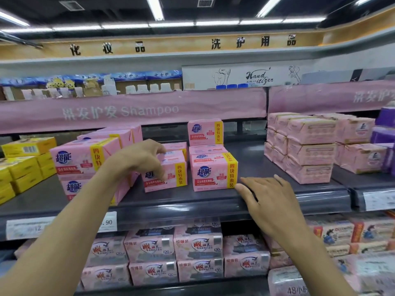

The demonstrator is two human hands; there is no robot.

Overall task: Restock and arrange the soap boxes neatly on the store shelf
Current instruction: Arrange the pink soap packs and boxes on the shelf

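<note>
Several pink soap boxes with yellow bands stand on the dark grey shelf [277, 167]. My left hand [141, 159] reaches in over the middle soap box [171, 174], fingers curled over its top left and thumb down on its front face. A second box [214, 173] stands just to its right, with more stacked behind it and one [205, 132] on top at the back. My right hand [271, 201] lies flat, palm down, on the shelf's front lip, and its thumb tip touches that right box's lower right corner. A two-high stack [79, 161] stands at the left.
Yellow boxes [25, 163] fill the shelf's left end. Paler pink wrapped packs [310, 150] are stacked to the right, with purple packs [384, 133] beyond them. Bare shelf lies between the right box and those packs. The lower shelf holds pink packs [192, 253]. Price tags [106, 222] line the edge.
</note>
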